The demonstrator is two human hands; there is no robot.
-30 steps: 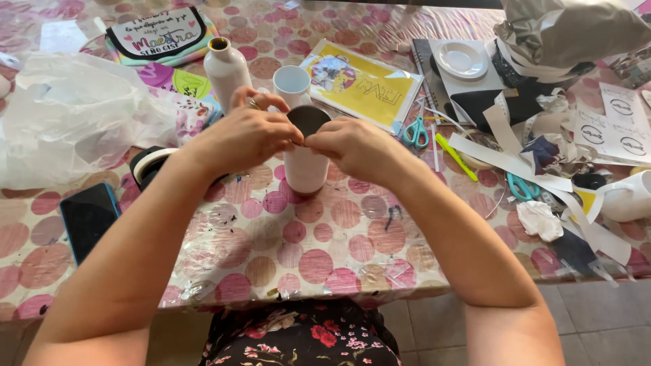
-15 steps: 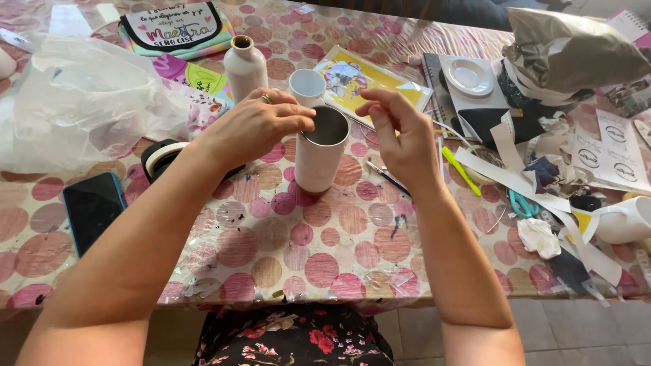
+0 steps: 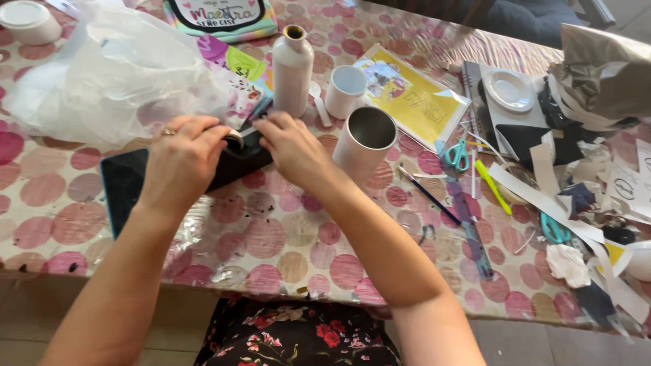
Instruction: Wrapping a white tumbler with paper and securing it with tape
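Toward the left edge of the table (image 3: 285, 251), with its cloth of pink circles under clear plastic, lies a crumpled clear plastic bag (image 3: 102, 81); nearer the front edge a dark phone (image 3: 125, 186) lies flat. The left hand (image 3: 182, 163) is curled over the left end of a black roll of tape (image 3: 237, 157), fingers closed on it, just beside the phone. The right hand (image 3: 293, 146) presses down on the roll's right side, fingers bent; how firmly it grips cannot be told. The roll looks light and stiff, its outer face probably slick, its loose end likely sticky and apt to fold on itself, so the rim and sides seem the surest hold. Behind the hands stands a white bottle (image 3: 293, 68), then a small white cup (image 3: 346, 89). Right of the right hand a white tumbler (image 3: 366, 141) stands upright and open. Further right lie a yellow booklet (image 3: 410, 95), teal scissors (image 3: 458, 154) and scattered paper scraps (image 3: 576, 203).
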